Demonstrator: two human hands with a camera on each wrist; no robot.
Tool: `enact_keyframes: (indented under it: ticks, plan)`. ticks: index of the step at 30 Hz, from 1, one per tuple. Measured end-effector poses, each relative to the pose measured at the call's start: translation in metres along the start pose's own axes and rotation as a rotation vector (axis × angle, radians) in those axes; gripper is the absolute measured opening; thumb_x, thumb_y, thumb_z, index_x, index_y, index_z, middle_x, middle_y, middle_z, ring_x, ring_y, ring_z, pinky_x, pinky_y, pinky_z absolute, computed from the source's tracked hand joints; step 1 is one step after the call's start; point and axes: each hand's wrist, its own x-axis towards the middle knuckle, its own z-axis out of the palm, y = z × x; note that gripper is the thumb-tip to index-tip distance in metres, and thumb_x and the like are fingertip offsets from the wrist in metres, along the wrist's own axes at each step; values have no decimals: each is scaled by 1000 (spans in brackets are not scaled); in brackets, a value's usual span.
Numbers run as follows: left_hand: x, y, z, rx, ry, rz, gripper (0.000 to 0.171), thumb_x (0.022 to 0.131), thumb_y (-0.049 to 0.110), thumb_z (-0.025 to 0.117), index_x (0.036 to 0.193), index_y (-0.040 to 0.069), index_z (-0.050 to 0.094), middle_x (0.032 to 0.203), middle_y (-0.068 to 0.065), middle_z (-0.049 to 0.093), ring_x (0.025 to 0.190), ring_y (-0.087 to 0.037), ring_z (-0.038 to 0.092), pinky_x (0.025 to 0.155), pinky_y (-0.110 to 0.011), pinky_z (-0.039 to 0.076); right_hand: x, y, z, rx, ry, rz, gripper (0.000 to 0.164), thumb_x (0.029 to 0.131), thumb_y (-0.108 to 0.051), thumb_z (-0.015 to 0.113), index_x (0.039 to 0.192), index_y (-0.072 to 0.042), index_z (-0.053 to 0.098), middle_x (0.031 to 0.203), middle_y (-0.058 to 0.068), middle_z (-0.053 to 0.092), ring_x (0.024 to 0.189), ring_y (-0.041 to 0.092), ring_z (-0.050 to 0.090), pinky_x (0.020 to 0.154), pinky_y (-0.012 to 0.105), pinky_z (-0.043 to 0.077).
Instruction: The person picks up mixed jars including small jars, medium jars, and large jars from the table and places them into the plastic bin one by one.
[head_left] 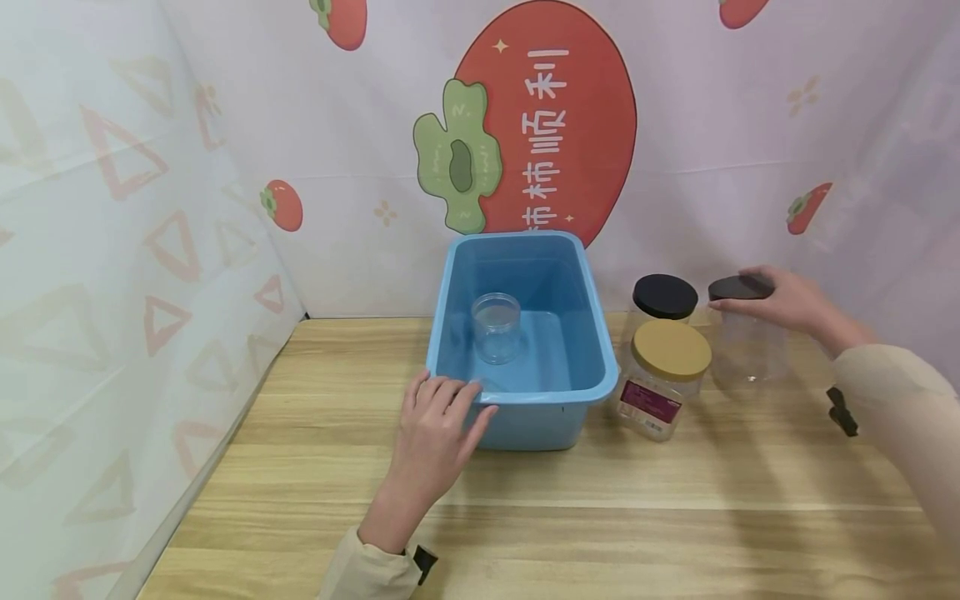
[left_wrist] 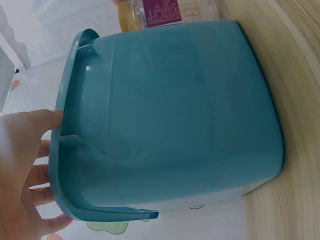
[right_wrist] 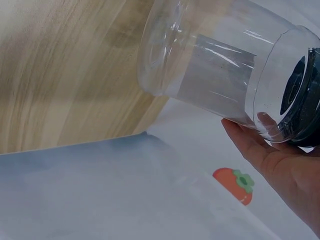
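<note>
My left hand [head_left: 435, 425] grips the front left rim of a blue plastic tub [head_left: 517, 427], its fingers over the edge. The left wrist view has the thumb [left_wrist: 52, 118] on the rim's outer side. Inside the tub stands a clear lidless jar [head_left: 497, 333]. To the right, my right hand [head_left: 802, 307] holds a large clear jar [right_wrist: 225, 75] by its black lid [head_left: 738, 288], thumb and fingers on opposite sides. That jar appears tilted in the right wrist view and has a greyish patch on its side.
Between tub and right hand stand a clear jar with a yellow lid [head_left: 671, 350] and, behind it, one with a black lid [head_left: 665, 296]. A maroon label [head_left: 651, 403] shows low in front. The wooden table [head_left: 345, 500] meets a printed cloth backdrop [head_left: 360, 267] behind and a cloth side at left.
</note>
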Motion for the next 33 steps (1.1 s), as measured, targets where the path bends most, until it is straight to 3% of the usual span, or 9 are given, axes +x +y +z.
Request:
enact_keyframes:
  ticks: [19, 33]
  plan:
    - [0, 1, 0, -3, -7, -5, 35, 82, 27, 91, 106, 5, 77, 94, -9, 72, 93, -32, 66, 98, -59, 54, -2, -10, -21, -21, -4, -7, 96, 98, -53, 67, 156, 14, 28, 152, 47, 29, 135, 67, 32, 103, 78, 36]
    - [1, 1, -1, 5, -11, -2, 36, 82, 28, 91, 106, 5, 77, 94, -9, 73, 93, -32, 66, 98, -58, 54, -2, -19, -34, -66, 14, 1, 97, 97, -57, 65, 155, 13, 30, 146, 48, 36, 127, 63, 40, 98, 73, 40]
